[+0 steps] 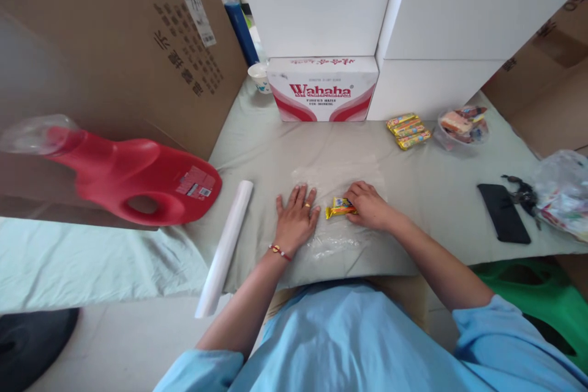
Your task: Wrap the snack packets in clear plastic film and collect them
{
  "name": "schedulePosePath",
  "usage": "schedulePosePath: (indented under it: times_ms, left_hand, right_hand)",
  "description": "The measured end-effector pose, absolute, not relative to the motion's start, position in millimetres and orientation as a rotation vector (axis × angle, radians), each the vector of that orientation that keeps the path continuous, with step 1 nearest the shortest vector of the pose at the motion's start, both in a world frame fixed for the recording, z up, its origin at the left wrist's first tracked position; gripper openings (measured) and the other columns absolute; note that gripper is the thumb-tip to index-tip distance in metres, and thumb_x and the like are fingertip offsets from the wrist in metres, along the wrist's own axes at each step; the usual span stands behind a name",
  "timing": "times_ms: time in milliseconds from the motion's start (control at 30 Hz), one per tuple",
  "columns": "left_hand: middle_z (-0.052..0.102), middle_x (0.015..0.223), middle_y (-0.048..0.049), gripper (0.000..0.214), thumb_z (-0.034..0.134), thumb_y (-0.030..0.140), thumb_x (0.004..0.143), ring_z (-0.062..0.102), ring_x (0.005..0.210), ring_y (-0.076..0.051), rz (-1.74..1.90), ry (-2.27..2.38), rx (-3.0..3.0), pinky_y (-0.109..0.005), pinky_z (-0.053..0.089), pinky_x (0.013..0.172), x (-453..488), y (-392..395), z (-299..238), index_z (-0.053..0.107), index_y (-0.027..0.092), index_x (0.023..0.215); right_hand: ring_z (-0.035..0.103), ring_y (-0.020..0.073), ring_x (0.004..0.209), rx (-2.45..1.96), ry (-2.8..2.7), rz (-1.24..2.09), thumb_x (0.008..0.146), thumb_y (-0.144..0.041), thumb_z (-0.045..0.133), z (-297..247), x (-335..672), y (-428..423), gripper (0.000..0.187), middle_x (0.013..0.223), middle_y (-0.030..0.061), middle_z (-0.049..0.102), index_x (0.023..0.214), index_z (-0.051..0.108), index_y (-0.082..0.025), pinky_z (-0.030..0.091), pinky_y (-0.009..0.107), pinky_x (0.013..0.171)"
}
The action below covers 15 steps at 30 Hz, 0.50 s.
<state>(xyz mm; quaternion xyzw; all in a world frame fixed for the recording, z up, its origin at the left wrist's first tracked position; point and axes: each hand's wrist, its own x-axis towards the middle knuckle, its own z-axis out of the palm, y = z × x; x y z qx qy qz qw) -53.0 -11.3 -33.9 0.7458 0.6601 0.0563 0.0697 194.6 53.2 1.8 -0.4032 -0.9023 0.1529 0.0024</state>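
Note:
My left hand (296,213) lies flat with fingers spread on a clear plastic sheet (337,179) spread over the grey-green cloth. My right hand (367,205) is curled, its fingers closed on the right end of a small yellow snack packet (337,207) that rests on the sheet between both hands. A ring and a red bracelet show on my left hand and wrist.
A white roll (226,246) lies left of my hands. A red detergent jug (138,182) lies further left by a cardboard box (114,43). A Wahaha box (323,88), several snack bars (408,130), a snack bowl (462,126), a black phone (503,212) and a plastic bag (563,193) surround.

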Motion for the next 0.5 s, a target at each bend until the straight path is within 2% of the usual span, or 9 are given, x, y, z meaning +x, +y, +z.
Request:
schedulePosePath:
  times_ms: [167, 333, 500]
  left_hand:
    - [0.031, 0.176, -0.0080, 0.060, 0.032, 0.048, 0.110, 0.028, 0.164, -0.030, 0.166, 1.971, 2.253, -0.074, 0.016, 0.129, -53.5, -11.5, -32.8, 0.038, 0.029, 0.166]
    - [0.031, 0.176, -0.0084, 0.060, 0.031, 0.048, 0.110, 0.028, 0.164, -0.030, 0.173, 1.974, 2.249, -0.074, 0.015, 0.129, -53.4, -11.6, -33.7, 0.040, 0.028, 0.166]
    - [0.031, 0.176, -0.0080, 0.060, 0.031, 0.049, 0.110, 0.028, 0.164, -0.029, 0.185, 1.970, 2.242, -0.073, 0.016, 0.129, -53.1, -12.4, -32.2, 0.040, 0.029, 0.166]
  right_hand:
    - [0.052, 0.0330, 0.121, -1.249, -2.865, 0.414, 0.086, -0.029, 0.072, 6.0, 192.2, 56.7, 0.034, 0.118, 0.0159, 0.066, 0.116, 0.072, -0.014, 0.040, 0.044, 0.106]
    - [0.052, 0.0334, 0.125, -1.213, -2.876, 0.450, 0.089, -0.036, 0.076, 7.6, 192.2, 61.6, 0.040, 0.123, 0.0156, 0.066, 0.122, 0.071, -0.016, 0.038, 0.046, 0.109]
    - [0.054, 0.0333, 0.120, -1.223, -2.925, 0.469, 0.087, -0.034, 0.075, 9.0, 189.1, 64.7, 0.037, 0.120, 0.0158, 0.067, 0.119, 0.072, -0.015, 0.041, 0.044, 0.103]
